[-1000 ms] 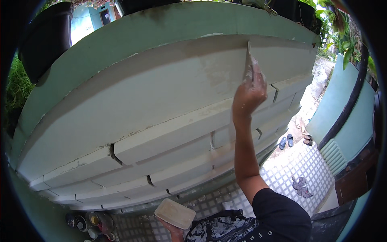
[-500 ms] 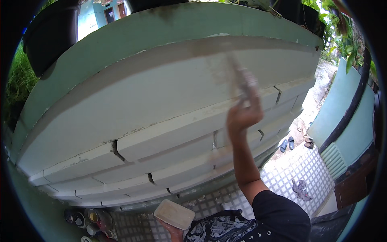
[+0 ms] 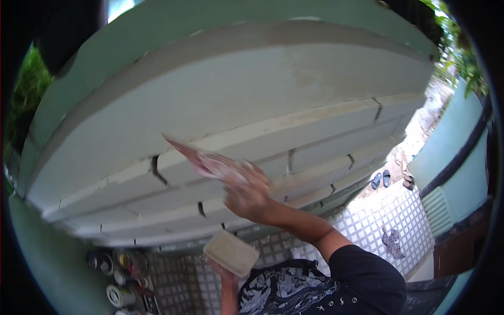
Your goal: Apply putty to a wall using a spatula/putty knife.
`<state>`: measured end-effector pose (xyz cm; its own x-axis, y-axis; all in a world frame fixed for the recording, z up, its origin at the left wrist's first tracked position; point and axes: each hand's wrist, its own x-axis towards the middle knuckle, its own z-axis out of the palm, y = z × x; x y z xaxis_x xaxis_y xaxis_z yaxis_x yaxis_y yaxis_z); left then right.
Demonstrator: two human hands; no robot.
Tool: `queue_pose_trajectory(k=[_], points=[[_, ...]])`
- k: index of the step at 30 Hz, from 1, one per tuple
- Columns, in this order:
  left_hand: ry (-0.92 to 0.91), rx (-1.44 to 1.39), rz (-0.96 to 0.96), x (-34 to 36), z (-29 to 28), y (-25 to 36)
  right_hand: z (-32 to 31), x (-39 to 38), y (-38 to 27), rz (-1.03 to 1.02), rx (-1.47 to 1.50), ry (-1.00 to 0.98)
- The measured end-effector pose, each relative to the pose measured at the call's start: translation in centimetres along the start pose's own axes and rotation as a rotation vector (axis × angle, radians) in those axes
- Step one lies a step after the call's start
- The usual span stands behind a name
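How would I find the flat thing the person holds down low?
Start at the big pale wall with stepped ledges, then drop to the tiled floor. Just above it, the left hand lifts a small putty board, pale and rectangular, unlike the round cans nearby.

Two hands are showing: the right hand near the centre of the frame is gripping one putty knife, and the left hand at the lower centre is holding up one flat mortar board. Roughly five paint cans are sitting in the lower left of the frame, though blur is making the count unsure. At the right, one pair of blue sandals and one crumpled cloth are lying on the tiled floor.
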<state>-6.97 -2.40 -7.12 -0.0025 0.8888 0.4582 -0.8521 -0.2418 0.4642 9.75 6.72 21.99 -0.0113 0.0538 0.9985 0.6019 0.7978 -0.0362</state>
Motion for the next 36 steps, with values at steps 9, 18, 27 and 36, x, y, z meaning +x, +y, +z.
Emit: queue_pose_trajectory(k=[9,18,27,36], points=[[0.54,0.037,-0.218,4.0,3.1,2.4,-4.4,-9.0,-6.7,0.685,0.064,-0.459],[0.581,-0.039,-0.331,5.1,5.7,2.0,-3.7,-13.8,-8.5,0.79,0.068,-0.8],[0.594,0.408,-0.299,4.1,7.1,1.4,-2.7,-14.9,-10.5,0.652,0.254,-0.695],[0.6,0.073,-0.336,4.2,6.0,1.5,-2.4,-17.3,-5.5,1.453,0.65,-0.572]])
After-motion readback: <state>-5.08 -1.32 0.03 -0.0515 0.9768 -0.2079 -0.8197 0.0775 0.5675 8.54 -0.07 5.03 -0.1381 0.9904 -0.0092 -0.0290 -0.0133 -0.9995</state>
